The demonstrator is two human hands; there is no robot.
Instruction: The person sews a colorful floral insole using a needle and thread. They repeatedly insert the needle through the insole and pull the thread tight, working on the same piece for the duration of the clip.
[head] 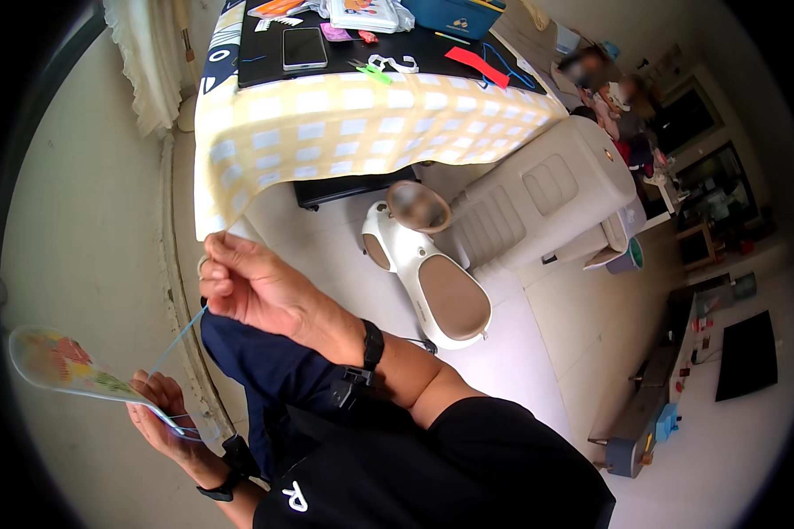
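My left hand [162, 416] holds a flat, clear-edged plastic piece with a colourful picture [66, 357] by its near end. Thin blue cord [178, 340] runs from that piece up to my right hand [251, 278], whose thumb and fingertips are pinched together on the cord. Loops of the same cord lie around the fingers of my left hand. On the table ahead lie a smartphone [304, 49], small green-handled scissors [376, 73], a white strip [397, 63], a red strip [476, 66] and a loop of blue cord [509, 66].
A table with a yellow checked cloth [370, 125] stands ahead, bearing a blue box [453, 16]. Beyond my right arm are a white and brown child's ride-on toy [453, 297] and a beige plastic slide [542, 192]. A wall [92, 231] rises at left. Blurred people sit far off at upper right.
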